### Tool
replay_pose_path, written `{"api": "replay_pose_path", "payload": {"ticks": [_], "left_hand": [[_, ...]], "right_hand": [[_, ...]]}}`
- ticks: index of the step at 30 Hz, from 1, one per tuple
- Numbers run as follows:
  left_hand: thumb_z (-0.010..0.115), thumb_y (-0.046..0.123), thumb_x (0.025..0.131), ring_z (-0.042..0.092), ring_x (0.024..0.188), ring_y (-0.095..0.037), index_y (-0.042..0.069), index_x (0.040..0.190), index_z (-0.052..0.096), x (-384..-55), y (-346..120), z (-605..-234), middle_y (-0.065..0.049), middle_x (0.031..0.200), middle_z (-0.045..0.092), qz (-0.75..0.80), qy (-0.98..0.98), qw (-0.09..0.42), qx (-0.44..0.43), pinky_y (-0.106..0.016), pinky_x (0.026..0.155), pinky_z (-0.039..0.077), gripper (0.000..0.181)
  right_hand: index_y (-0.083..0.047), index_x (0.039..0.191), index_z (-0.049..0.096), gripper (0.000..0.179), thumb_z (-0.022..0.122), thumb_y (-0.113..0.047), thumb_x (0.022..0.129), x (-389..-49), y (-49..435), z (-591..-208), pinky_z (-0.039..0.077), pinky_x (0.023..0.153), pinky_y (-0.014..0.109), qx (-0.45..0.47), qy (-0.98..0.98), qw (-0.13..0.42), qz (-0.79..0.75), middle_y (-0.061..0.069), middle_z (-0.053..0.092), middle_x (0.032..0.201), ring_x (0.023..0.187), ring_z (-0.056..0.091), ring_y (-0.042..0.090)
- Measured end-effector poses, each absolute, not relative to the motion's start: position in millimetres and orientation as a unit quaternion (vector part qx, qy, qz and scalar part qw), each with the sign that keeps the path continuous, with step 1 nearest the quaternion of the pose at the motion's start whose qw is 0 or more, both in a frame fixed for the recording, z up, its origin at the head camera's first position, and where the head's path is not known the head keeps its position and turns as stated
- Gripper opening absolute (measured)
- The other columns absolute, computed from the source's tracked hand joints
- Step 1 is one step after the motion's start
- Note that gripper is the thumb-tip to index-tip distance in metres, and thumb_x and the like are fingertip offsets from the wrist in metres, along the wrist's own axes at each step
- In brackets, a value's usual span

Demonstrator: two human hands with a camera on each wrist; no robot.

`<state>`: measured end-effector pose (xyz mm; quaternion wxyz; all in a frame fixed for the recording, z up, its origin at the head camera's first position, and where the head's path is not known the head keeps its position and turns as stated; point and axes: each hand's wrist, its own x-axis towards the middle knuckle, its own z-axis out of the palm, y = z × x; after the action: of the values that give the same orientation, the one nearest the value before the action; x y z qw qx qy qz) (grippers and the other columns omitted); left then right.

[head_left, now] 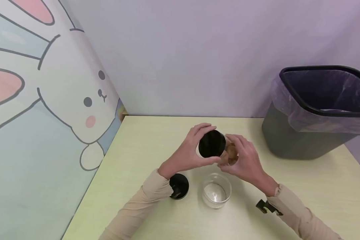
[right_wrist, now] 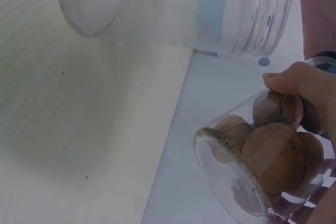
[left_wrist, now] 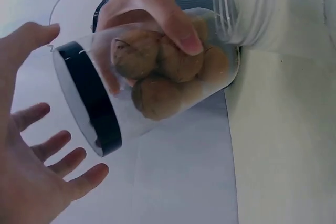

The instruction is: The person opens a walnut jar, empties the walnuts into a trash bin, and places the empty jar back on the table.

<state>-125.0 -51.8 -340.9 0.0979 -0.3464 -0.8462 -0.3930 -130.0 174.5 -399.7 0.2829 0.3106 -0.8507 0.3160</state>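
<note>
A clear jar [left_wrist: 210, 90] with a black lid [head_left: 211, 143] is tilted above the table, with several brown walnuts [left_wrist: 134, 53] inside. My right hand [head_left: 246, 161] grips its body, thumb on one side. Around the lid end, my left hand [head_left: 188, 154] has its fingers spread; in the left wrist view they stand apart from the lid. Below the hands, a second clear jar [head_left: 215, 195] stands uncovered and upright on the table. To its left lies another black lid [head_left: 179, 186], partly hidden by my left sleeve.
A grey bin [head_left: 306, 141] with a translucent liner stands at the table's back right. Behind the pale wooden table [head_left: 156, 136] is a plain wall, and a wall with a rabbit picture [head_left: 75, 86] rises on the left. Dark specks dot the tabletop.
</note>
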Motion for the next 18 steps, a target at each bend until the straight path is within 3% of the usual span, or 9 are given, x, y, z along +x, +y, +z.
{"api": "replay_pose_path", "payload": {"ticks": [8, 18], "left_hand": [[0.067, 0.005, 0.074, 0.021, 0.137, -0.018, 0.019, 0.129, 0.053, -129.2, -62.9, -331.5, -0.003, 0.149, 0.026, -0.328, -0.788, 0.097, -0.512, -0.038, 0.105, 0.032, 0.059], [0.06, -0.01, 0.064, 0.019, 0.138, -0.017, 0.019, 0.124, 0.055, -127.6, -58.2, -331.6, -0.006, 0.146, 0.029, -0.291, -0.781, 0.099, -0.544, -0.033, 0.108, 0.027, 0.067]], "right_hand": [[-0.007, 0.129, 0.051, 0.092, 0.09, -0.029, 0.048, -126.7, 179.9, -398.0, 0.041, 0.076, 0.046, 0.308, -0.859, 0.248, 0.326, 0.011, 0.056, 0.119, 0.096, 0.056, 0.025], [-0.009, 0.13, 0.05, 0.092, 0.09, -0.03, 0.049, -122.0, 182.7, -394.2, 0.04, 0.078, 0.044, 0.315, -0.86, 0.233, 0.326, 0.007, 0.055, 0.119, 0.1, 0.055, 0.021]]}}
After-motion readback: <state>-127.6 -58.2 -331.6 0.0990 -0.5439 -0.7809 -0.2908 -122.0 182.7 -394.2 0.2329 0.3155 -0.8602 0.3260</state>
